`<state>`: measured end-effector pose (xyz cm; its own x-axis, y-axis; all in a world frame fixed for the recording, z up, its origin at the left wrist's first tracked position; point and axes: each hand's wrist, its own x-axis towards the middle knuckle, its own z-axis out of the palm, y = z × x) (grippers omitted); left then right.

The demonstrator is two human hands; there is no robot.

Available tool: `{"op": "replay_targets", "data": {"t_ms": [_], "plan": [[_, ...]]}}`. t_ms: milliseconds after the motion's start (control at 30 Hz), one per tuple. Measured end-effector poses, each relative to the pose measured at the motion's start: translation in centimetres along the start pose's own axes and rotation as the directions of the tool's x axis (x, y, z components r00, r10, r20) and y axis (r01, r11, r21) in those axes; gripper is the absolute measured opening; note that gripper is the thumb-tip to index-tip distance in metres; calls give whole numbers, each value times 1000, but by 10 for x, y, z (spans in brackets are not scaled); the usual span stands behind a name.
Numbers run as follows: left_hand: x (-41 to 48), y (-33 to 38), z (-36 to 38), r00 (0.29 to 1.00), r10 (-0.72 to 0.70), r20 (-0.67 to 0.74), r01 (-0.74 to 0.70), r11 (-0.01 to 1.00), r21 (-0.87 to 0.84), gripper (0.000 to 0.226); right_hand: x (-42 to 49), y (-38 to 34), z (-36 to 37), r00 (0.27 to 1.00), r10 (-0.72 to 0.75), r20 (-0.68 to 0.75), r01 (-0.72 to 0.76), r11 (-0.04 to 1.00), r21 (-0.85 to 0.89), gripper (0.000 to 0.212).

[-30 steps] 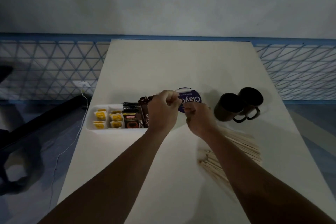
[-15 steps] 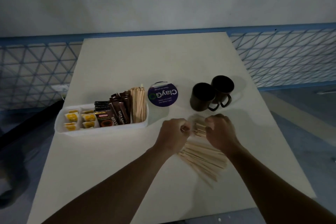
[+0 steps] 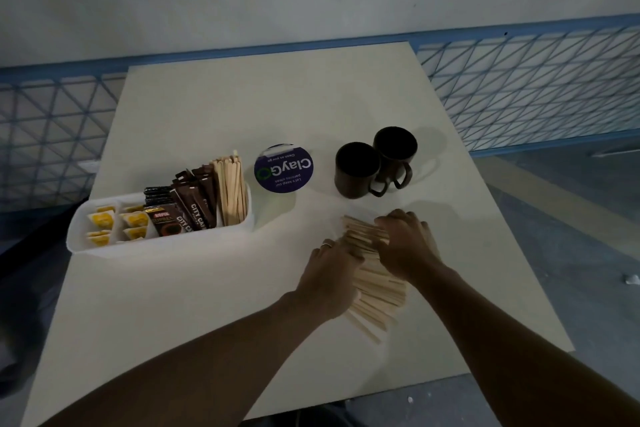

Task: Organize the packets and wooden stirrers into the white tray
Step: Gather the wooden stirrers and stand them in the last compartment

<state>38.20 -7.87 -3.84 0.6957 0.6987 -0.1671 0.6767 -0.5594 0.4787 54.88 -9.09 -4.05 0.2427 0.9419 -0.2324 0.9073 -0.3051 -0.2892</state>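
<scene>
Pale table (image 3: 207, 305), dim light, blue mesh (image 3: 519, 87) behind. I see the white tray (image 3: 156, 248) at left already carrying packets (image 3: 188, 211) and an upright bundle (image 3: 230, 191) of sticks at its right end, so I judge the loose stirrers (image 3: 379, 293) fanned on the table are what's left. Left hand (image 3: 332, 276) and right hand (image 3: 407, 246) flank that pile, each grip curled onto the sticks, likely squaring them for one lift.

Upside down on the round purple disc (image 3: 284, 168): "ClayGo". On brown sachets (image 3: 198, 213) in the white tray (image 3: 159, 248): "CITY CAF…". On the dark packet (image 3: 165, 222) beside them: perhaps "KOPIK".
</scene>
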Motion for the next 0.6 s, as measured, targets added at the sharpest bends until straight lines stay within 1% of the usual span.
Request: {"op": "replay_targets", "data": {"t_ms": [33,100,267,333,600], "plan": [[0,0,0,1000,-4,-17,4,1000,5,26,1,-2,1,1000,-12,3,12,1000,-10,21],[1,0,3,999,-8,-32,8,1000,11,22,1,-3,2,1000,-17,18,17,1000,-18,14],[5,2,8,998,-48,-33,48,999,-25,15,3,-4,0,999,-27,32,27,999,18,18],[6,4,8,998,-50,-39,49,998,-25,16,3,-4,0,998,-31,57,30,999,24,22],[13,9,6,992,-130,7,130,986,-108,16,5,-2,4,995,-67,74,66,998,20,22]]}}
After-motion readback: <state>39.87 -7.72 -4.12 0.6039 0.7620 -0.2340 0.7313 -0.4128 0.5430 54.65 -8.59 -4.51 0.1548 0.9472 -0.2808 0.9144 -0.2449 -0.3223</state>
